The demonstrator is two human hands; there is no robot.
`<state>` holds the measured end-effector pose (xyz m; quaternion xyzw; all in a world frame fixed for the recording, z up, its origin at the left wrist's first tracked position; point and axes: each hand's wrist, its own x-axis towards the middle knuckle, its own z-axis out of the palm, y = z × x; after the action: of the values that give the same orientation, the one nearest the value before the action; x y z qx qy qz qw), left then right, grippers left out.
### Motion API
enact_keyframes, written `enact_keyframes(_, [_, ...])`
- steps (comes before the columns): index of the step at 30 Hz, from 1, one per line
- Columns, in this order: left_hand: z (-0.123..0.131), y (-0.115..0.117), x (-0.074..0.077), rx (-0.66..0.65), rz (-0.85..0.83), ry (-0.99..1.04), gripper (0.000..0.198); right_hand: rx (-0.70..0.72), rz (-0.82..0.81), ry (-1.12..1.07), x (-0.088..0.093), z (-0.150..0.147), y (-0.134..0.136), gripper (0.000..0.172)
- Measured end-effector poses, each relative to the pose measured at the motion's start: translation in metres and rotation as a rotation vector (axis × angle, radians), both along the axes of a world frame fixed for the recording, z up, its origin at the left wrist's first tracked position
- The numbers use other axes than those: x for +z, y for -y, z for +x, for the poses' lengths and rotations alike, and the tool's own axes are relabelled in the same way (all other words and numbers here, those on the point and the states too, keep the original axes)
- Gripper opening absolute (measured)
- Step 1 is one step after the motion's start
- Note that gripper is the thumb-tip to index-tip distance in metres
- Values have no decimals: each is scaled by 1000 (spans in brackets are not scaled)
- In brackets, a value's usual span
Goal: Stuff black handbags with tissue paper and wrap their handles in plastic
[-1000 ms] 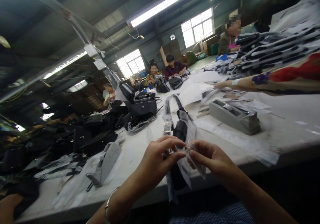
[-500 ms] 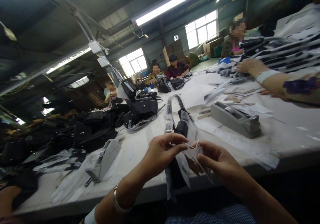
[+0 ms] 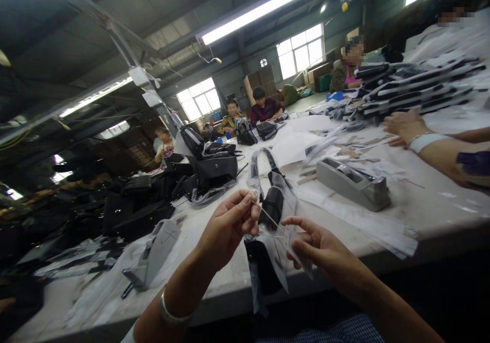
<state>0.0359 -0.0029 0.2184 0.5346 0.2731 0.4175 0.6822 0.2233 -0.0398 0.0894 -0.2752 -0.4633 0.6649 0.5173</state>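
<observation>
At lower centre, my left hand pinches 1 pale string, stretched toward the white tag gripped by my right hand's fingers. String straightened out, I judge; no closed loop visible yet round the black bag beneath, on the worktop.

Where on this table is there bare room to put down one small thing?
Mostly bare table lies right of the right tape dispenser, below the co-worker's arm, with some scraps. A smaller patch lies between the left tape dispenser and the wrapped bag. The far left is crowded with black bags.
</observation>
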Motion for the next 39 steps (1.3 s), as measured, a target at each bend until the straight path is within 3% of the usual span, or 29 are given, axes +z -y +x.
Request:
enact_keyframes(8, [12,6,1,-57,-69,158,16,49,42,-63,7,-21,7,64])
enact_keyframes(11, [16,10,1,-65,-67,218,13,53,129,59,9,-24,6,50])
enact_keyframes(13, [17,12,1,-55,-25,201,11,-51,239,249,9,-20,4,39])
enact_keyframes(17, [19,19,-3,-36,60,61,16,-476,435,503,15,-9,6,40])
enact_keyframes(19, [20,22,-7,-53,64,-1,18,-480,491,443,20,-9,10,47])
enact_keyframes(23, [19,25,-9,-93,67,-46,21,-205,324,254,25,-18,17,39])
enact_keyframes(25, [15,23,-9,-84,92,-28,21,-196,203,149,20,-21,17,33])
enact_keyframes(29, [1,13,-13,-43,120,-19,19,-261,124,-18,15,-16,11,33])
enact_keyframes(34, [-24,-8,-23,19,127,-133,24,-232,48,90,36,2,-7,37])
enact_keyframes(39, [-55,-45,-40,331,282,-205,27,-356,78,441,54,14,-38,42])
